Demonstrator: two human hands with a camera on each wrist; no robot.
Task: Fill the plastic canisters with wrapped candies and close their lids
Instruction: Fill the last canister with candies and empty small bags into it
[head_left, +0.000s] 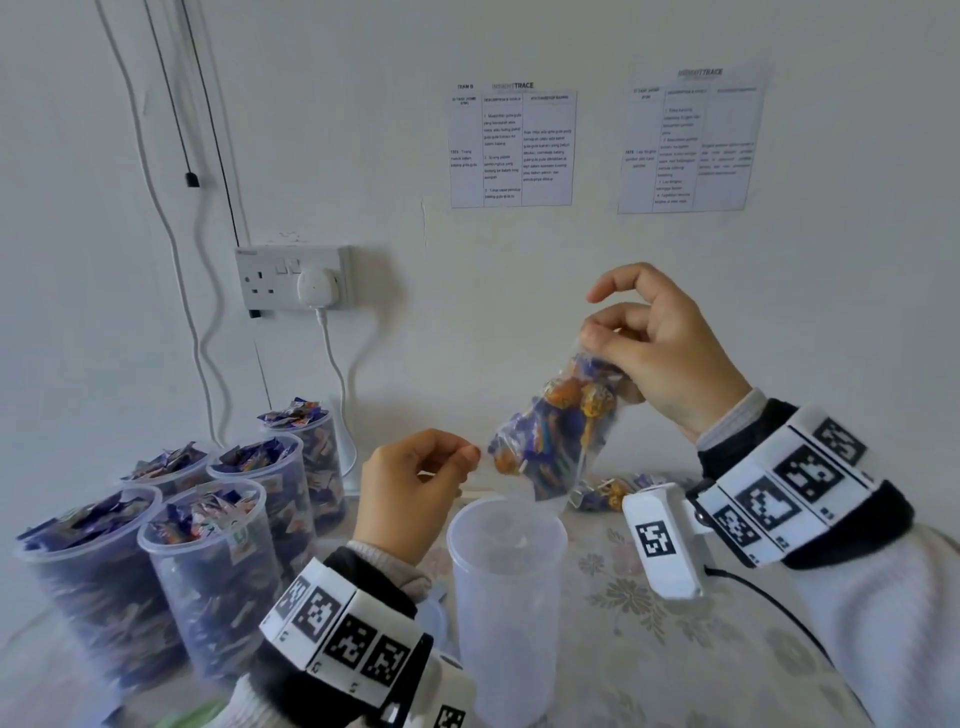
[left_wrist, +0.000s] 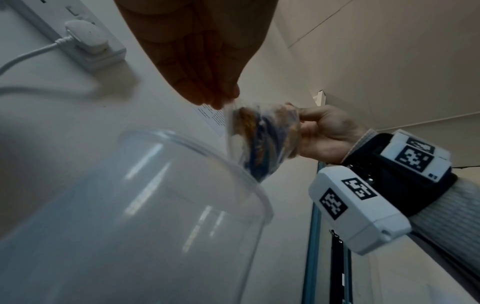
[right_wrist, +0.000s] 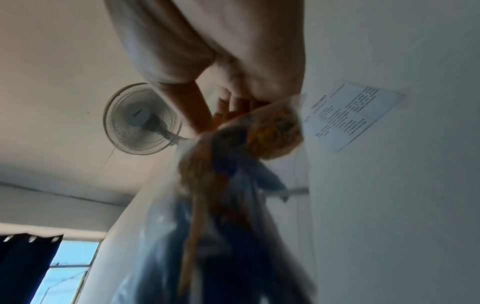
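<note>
Step in hand: emptying the candy bag (head_left: 558, 431) into the empty canister (head_left: 506, 597) on the table (head_left: 675, 649). Right hand (head_left: 660, 348) pinches the bag's top; left hand (head_left: 415, 483) pinches its lower corner. Next: open the bag's lower end and aim it inside the rim.

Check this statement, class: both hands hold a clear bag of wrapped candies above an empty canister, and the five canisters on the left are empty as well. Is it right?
Not quite. In the head view the five canisters on the left are full of wrapped candies. The rest holds: left hand and right hand hold the clear bag of wrapped candies above the empty canister.
</note>
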